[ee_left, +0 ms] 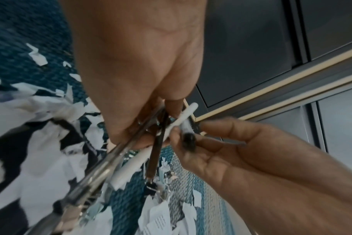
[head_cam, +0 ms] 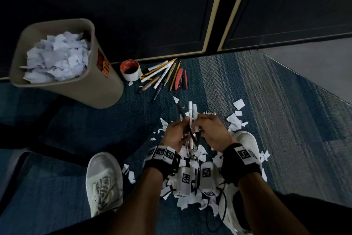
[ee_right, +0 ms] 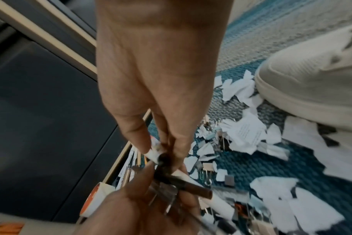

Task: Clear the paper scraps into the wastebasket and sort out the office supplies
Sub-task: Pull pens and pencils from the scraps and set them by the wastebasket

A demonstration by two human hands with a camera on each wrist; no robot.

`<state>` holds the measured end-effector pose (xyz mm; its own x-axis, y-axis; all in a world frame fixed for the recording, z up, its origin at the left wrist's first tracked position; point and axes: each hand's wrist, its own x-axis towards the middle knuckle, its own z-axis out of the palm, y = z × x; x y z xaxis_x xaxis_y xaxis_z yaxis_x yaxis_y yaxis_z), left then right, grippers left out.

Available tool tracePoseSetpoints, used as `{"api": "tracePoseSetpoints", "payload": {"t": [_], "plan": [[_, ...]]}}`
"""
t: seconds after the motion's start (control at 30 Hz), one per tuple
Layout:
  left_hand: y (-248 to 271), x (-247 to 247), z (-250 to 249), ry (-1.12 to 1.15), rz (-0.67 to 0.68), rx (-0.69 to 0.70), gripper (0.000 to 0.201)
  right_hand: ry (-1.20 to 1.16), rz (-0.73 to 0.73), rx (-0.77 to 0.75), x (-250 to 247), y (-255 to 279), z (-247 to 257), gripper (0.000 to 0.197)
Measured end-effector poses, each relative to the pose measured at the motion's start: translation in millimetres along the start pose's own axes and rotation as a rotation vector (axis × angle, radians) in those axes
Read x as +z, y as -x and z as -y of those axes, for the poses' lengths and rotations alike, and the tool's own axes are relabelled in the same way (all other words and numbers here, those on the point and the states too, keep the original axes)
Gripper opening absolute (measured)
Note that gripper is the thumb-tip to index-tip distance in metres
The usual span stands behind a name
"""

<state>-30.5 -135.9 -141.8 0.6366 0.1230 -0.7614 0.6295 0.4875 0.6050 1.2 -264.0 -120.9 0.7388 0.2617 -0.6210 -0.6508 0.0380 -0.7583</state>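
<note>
My left hand [head_cam: 174,133] grips a bundle of pens [head_cam: 188,120], black, clear and white ones, above the carpet. The bundle of pens [ee_left: 143,143] fans out below the left palm in the left wrist view. My right hand [head_cam: 211,130] pinches a white marker with a black end [ee_left: 188,132] beside that bundle; this marker [ee_right: 157,154] sits between thumb and fingertips. White paper scraps [head_cam: 236,118] lie scattered on the carpet under and around both hands. The tan wastebasket [head_cam: 99,86] stands at the left, filled with torn paper [head_cam: 57,57].
Sorted supplies lie by the dark cabinet [head_cam: 152,15]: a tape roll [head_cam: 130,70], a row of pencils and pens [head_cam: 162,74], a red stapler [head_cam: 181,79]. Binder clips and paper clips [ee_right: 206,173] lie among scraps. My white shoes [head_cam: 103,179] [head_cam: 247,139] flank the pile.
</note>
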Motion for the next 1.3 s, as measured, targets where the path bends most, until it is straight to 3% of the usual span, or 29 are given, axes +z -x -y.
{"api": "tracePoseSetpoints", "payload": {"t": [0.1, 0.17, 0.27, 0.37, 0.43, 0.53, 0.67, 0.8, 0.87, 0.93, 1.03, 1.17, 1.3], "plan": [[-3, -1, -3, -0.038, -0.033, 0.015, 0.034, 0.030, 0.040, -0.045, 2, -5, -1, 0.025], [-5, -2, -4, -0.082, -0.035, 0.035, 0.036, 0.274, -0.056, -0.153, 8, -9, -4, 0.022], [-4, -2, -6, -0.151, -0.011, 0.054, 0.029, 0.612, -0.244, -0.255, 14, -14, -6, 0.036], [-6, -6, -19, -0.227, 0.004, 0.048, 0.014, 0.826, -0.208, -0.363, 19, -15, -3, 0.043], [-10, -10, -32, -0.325, -0.001, 0.068, 0.015, 0.834, -0.176, -0.359, 19, -18, -1, 0.045], [-18, -18, -60, -0.467, -0.049, 0.146, 0.017, 0.662, -0.244, -0.276, 14, -27, -1, 0.046], [-37, -34, -114, -0.675, -0.207, 0.265, 0.019, 0.502, -0.309, -0.186, 8, -37, -12, 0.029], [-48, -53, -145, -0.979, -0.345, 0.474, 0.039, 0.636, -0.246, -0.120, 2, -33, -25, 0.025], [-44, -62, -136, -0.959, -0.351, 0.503, 0.050, 0.683, -0.183, -0.077, 3, -27, -31, 0.024], [-37, -70, -108, -0.977, -0.375, 0.473, 0.042, 0.740, -0.124, -0.087, 4, -23, -39, 0.023], [-19, -76, -52, -1.042, -0.321, 0.445, 0.025, 0.760, -0.166, -0.130, 7, -19, -47, 0.005], [-1, -66, 15, -1.062, -0.159, 0.590, 0.020, 0.897, -0.271, -0.046, 3, -12, -66, 0.026], [6, -58, 54, -1.203, -0.090, 0.649, 0.032, 1.086, -0.307, -0.150, 5, 4, -91, 0.037]]}}
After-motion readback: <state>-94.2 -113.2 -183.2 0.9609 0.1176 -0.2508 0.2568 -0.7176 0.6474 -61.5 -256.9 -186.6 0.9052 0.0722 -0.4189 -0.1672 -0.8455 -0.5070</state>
